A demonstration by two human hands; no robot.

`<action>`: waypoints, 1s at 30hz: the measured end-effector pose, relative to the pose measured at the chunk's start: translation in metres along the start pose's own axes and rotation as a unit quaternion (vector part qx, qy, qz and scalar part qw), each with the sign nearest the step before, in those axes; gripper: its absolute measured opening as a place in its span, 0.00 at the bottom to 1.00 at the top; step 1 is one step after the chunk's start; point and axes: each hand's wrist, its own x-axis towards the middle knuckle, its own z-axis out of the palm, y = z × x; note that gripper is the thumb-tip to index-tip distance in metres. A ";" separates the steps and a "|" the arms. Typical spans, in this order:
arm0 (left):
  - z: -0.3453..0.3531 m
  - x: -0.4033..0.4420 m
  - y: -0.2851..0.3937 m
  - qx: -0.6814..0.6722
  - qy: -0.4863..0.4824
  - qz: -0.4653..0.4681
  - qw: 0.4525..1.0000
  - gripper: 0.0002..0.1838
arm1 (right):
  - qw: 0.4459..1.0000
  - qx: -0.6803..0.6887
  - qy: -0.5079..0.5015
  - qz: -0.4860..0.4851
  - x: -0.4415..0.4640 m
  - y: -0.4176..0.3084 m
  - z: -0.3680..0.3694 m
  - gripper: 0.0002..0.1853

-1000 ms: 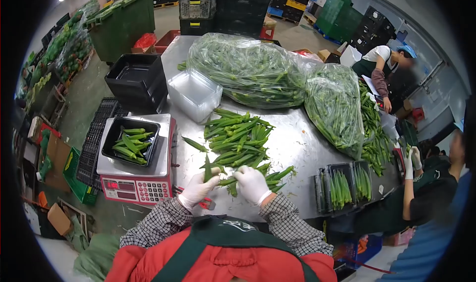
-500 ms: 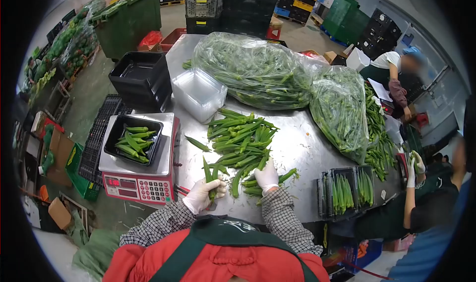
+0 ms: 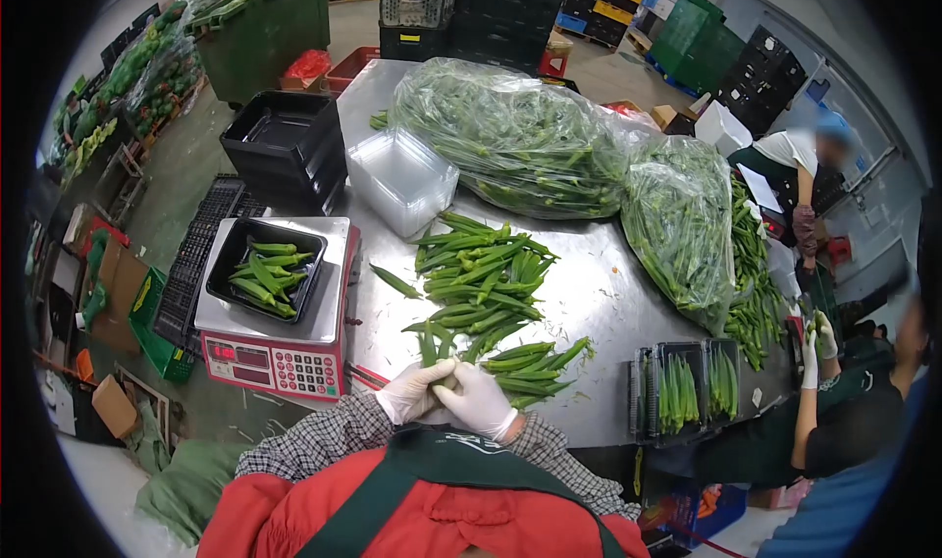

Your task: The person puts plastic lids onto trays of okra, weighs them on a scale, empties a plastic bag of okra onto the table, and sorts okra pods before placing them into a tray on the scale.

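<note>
In the head view, my gloved left hand (image 3: pixel 412 393) is closed around a few green okra pods (image 3: pixel 429 346), their tips pointing away from me. My gloved right hand (image 3: pixel 479 401) meets it at the fingertips, closed on an okra pod that its fingers partly hide. Just beyond both hands lies a loose okra pile (image 3: pixel 486 273) on the metal table (image 3: pixel 589 273). A smaller okra group (image 3: pixel 535 370) sits right of my right hand. To the left, a black tray (image 3: pixel 312 281) with several okra pods rests on a red-framed scale (image 3: pixel 275 357).
Stacked black trays (image 3: pixel 280 146) and clear plastic lids (image 3: pixel 404 180) stand behind the scale. Large plastic bags of okra (image 3: pixel 510 146) cover the table's back. Packed okra boxes (image 3: pixel 679 386) stand at the right, near a co-worker's gloved hands (image 3: pixel 816 347); another person bends farther back.
My right hand has moved left from the okra pile to meet my left hand, bringing a pod. My left hand has shifted slightly right and nearer to me, still holding okra.
</note>
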 end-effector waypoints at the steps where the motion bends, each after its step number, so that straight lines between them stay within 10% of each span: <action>1: -0.002 0.002 -0.004 -0.029 0.048 0.048 0.997 0.12 | 0.998 0.047 -0.017 0.049 0.006 -0.006 -0.003 0.15; 4: -0.040 0.005 0.004 -0.078 0.056 0.022 0.995 0.10 | 0.991 -0.044 0.124 0.016 0.023 0.016 -0.007 0.10; 11: -0.026 -0.016 0.006 -0.055 0.055 0.016 0.997 0.13 | 0.932 -0.359 0.039 0.028 0.052 0.073 -0.007 0.08; 18: -0.039 -0.011 -0.001 -0.109 -0.008 -0.020 0.994 0.16 | 0.956 -0.203 0.145 -0.157 0.033 0.006 -0.043 0.08; 21: -0.016 -0.009 0.001 -0.159 -0.033 -0.033 0.986 0.20 | 0.965 -0.106 0.046 -0.237 0.022 -0.029 -0.034 0.15; 26: -0.043 -0.010 0.001 -0.135 -0.048 -0.004 0.990 0.16 | 0.983 0.175 0.007 -0.050 0.015 -0.039 -0.018 0.16; 30: -0.040 -0.016 0.013 -0.162 -0.001 0.017 0.987 0.12 | 0.930 -0.303 0.195 -0.068 0.063 0.036 -0.038 0.17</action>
